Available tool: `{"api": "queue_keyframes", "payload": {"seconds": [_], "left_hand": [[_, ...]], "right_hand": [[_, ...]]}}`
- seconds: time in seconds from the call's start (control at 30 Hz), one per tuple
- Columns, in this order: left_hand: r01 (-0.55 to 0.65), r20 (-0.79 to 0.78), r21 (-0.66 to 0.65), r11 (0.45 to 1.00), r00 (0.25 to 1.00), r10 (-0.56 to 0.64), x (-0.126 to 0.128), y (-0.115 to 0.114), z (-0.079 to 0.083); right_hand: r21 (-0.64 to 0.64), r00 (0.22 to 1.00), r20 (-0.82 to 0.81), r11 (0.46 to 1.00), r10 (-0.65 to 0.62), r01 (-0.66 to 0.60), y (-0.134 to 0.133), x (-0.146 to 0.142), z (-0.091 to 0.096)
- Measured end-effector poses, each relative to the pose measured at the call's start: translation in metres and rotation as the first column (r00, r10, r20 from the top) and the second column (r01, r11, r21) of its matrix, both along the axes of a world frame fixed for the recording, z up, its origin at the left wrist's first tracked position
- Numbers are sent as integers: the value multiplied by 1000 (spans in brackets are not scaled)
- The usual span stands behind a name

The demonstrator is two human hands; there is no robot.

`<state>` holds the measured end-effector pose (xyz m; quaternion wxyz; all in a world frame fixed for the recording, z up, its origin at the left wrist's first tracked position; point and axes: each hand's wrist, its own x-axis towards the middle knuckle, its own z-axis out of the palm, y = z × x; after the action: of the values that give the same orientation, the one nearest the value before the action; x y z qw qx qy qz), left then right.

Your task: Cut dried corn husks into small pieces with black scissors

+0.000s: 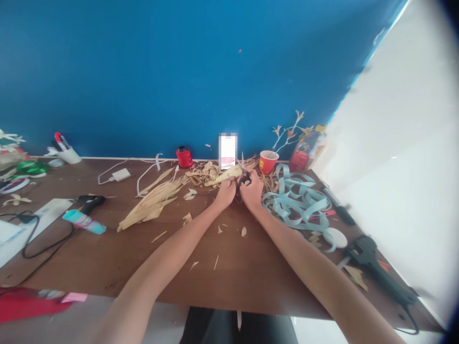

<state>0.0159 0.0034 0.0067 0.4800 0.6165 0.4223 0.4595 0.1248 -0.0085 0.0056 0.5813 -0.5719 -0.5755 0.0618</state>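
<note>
My right hand (253,190) is closed round the dark handles of a pair of scissors (244,178). Their blades are spread apart and point away from me, toward the wall. Close beside it, my left hand (225,192) has its fingers pinched together at the near edge of a pale dried corn husk (231,173); its fingertips are small and partly hidden. Behind both hands lies a heap of dry husk scraps (206,174). A propped phone (228,145) with a bright screen stands just beyond them.
Left of my hands lies a long bundle of dried husks (154,203). A red paper cup (268,162) and tangled light-blue ribbon (297,198) are on the right, with a glue gun (376,267) nearer me. Another glue gun (89,203) and a turquoise roll (84,221) lie left.
</note>
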Motion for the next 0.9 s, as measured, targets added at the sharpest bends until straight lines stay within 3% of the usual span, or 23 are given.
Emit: {"api": "queue_keyframes", "payload": {"seconds": [0.47,0.9], "left_hand": [[23,-50,75,997,999,-19,0,-3,1],[11,34,21,1000,999,-11,-1,-3,4]], "right_hand": [[-30,999,24,999,-45,46,1,0,-1],[-38,999,28,999,-18,19,-1,-1,0]]}}
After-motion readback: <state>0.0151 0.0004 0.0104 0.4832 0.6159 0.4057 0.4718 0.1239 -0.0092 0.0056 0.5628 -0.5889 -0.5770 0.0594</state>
